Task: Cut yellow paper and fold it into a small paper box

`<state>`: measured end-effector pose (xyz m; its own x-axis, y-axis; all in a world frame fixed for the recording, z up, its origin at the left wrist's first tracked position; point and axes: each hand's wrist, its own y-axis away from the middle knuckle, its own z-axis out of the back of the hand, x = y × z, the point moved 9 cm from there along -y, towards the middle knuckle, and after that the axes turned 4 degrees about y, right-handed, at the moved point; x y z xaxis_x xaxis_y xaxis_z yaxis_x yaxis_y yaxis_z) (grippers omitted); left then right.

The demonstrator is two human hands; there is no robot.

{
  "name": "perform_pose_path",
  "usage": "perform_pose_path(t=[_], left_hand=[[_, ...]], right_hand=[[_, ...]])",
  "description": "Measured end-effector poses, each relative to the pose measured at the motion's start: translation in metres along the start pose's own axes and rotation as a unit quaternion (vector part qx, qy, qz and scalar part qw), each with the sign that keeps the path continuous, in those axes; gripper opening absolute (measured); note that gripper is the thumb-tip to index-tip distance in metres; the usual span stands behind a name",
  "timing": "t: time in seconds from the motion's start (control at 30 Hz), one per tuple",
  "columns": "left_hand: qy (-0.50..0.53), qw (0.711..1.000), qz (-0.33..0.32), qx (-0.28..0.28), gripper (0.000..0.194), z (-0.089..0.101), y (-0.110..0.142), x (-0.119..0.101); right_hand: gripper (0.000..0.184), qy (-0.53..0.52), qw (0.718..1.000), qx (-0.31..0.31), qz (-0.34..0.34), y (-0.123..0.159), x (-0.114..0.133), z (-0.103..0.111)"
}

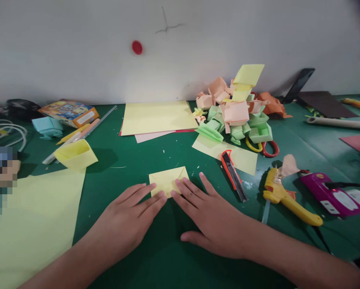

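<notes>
A small folded piece of yellow paper [165, 177] lies flat on the green table in front of me, with diagonal creases at its upper right corner. My left hand [131, 214] rests its fingertips on the paper's lower left part, fingers stretched out. From the other side, my right hand [208, 216] presses its spread fingertips on the lower right part, thumb apart. The fingers hide the paper's lower edge. A red utility knife [232, 174] lies to the right of my right hand.
Folded paper pieces [236, 114] are heaped at the back right, with scissors [262, 146] beside them. A yellow glue gun [288, 196] and a purple power strip [330, 194] lie right. Yellow sheets [158, 118] lie behind; a large yellow sheet [56, 216] and a folded yellow box [76, 155] are left.
</notes>
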<state>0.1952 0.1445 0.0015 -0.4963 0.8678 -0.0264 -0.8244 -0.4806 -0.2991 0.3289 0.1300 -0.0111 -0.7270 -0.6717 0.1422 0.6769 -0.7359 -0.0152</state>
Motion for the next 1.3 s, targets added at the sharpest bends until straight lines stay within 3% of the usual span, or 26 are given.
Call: perform_pose_path(t=[0.2,0.4,0.47,0.6,0.77,0.93,1.07,1.23,1.3], left_hand=[[-0.029,0.999,0.025,0.019,0.053,-0.007,0.009,-0.018],[-0.037,0.998,0.03,0.041,0.054,0.004,0.005,-0.021],[-0.028,0.997,0.037,0.062,0.049,0.007,-0.003,-0.015],[0.005,0.987,0.125,0.1,0.04,0.009,-0.02,0.016],[0.05,0.977,0.161,0.134,0.029,-0.004,-0.046,0.044],[0.072,0.965,0.199,0.154,0.062,-0.02,-0.061,0.065],[0.115,0.955,0.213,0.171,0.047,-0.023,-0.07,0.069],[0.114,0.939,0.239,0.221,0.037,-0.021,-0.08,0.066],[0.123,0.936,0.233,0.232,0.037,-0.021,-0.083,0.062]], right_hand=[[0.073,-0.012,1.0,0.0,-0.012,0.0,-0.001,0.002],[0.063,-0.049,0.999,0.011,-0.004,-0.001,-0.008,0.007],[0.057,-0.064,0.998,0.007,-0.007,-0.003,-0.011,0.012],[0.042,-0.08,0.997,-0.006,-0.019,-0.007,-0.015,0.021],[0.034,-0.04,0.998,-0.041,-0.005,-0.009,-0.014,0.022],[0.03,-0.033,0.995,-0.09,0.002,-0.009,-0.019,0.02],[0.023,-0.071,0.99,-0.124,-0.019,-0.015,-0.031,0.024],[0.052,-0.102,0.98,-0.134,-0.11,-0.028,-0.061,0.025],[0.05,-0.113,0.977,-0.134,-0.124,-0.032,-0.068,0.023]])
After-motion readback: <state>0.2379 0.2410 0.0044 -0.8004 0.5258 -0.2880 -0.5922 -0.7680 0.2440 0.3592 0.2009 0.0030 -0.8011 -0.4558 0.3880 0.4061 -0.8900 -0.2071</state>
